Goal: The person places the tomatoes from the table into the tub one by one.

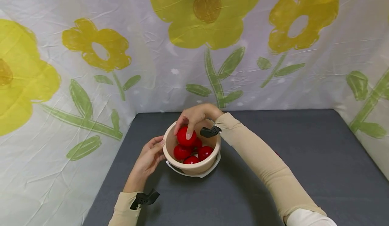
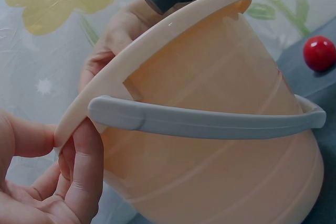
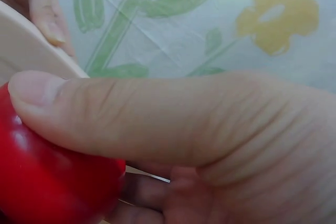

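A peach-coloured plastic bucket (image 1: 188,168) with a pale handle (image 2: 210,123) stands on the dark table. My left hand (image 1: 152,155) pinches its rim at the left, thumb on one side and fingers on the other, as the left wrist view shows. Over the bucket's mouth, my right hand (image 1: 199,115) grips a glossy red ball (image 1: 186,136) between thumb and fingers. In the right wrist view the thumb (image 3: 115,114) lies across the top of that ball. Several similar red balls (image 1: 182,152) lie inside the bucket below it.
Another red ball (image 2: 319,53) lies on the table to the right, mostly hidden by my right arm in the head view. The grey table (image 1: 319,151) meets a hanging cloth (image 1: 170,77) printed with yellow flowers at the back and sides.
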Demonstrator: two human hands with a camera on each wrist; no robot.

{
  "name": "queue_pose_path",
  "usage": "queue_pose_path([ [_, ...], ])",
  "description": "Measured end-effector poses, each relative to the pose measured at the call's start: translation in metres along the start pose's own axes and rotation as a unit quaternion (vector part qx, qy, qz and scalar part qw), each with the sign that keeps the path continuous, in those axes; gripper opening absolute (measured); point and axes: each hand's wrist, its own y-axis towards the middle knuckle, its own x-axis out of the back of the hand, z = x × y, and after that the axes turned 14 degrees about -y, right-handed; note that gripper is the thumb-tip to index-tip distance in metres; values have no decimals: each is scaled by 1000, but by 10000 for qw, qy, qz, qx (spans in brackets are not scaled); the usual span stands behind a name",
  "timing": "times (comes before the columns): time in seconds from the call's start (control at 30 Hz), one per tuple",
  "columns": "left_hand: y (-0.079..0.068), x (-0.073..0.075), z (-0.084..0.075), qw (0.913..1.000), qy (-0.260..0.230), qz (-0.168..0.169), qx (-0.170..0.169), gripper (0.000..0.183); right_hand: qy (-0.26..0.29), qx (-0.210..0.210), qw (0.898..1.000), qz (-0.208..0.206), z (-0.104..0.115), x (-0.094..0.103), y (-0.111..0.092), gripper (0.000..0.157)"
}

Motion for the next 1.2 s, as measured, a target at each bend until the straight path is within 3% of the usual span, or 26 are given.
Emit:
queue_pose_path([
  [0.2,-2,-1,0,10000,56,-3,8,42,236,-117,9996,57,-4,-8,2,55],
  [0.43,0,-1,-1,9999,100,-60,19,40,1312,-779,9883,36,-4,-17,1,55],
  [0.77,0,-1,0,9998,42,-146,83,39,1401,-618,9882,50,-5,-20,0,55],
  [0.97,0,-2,0,9998,2,-182,61,38,1271,-216,9916,-50,-6,-17,2,55],
  [1.2,-1,0,1,9999,78,-101,6,41,1436,-414,9887,-113,-6,-20,0,58],
])
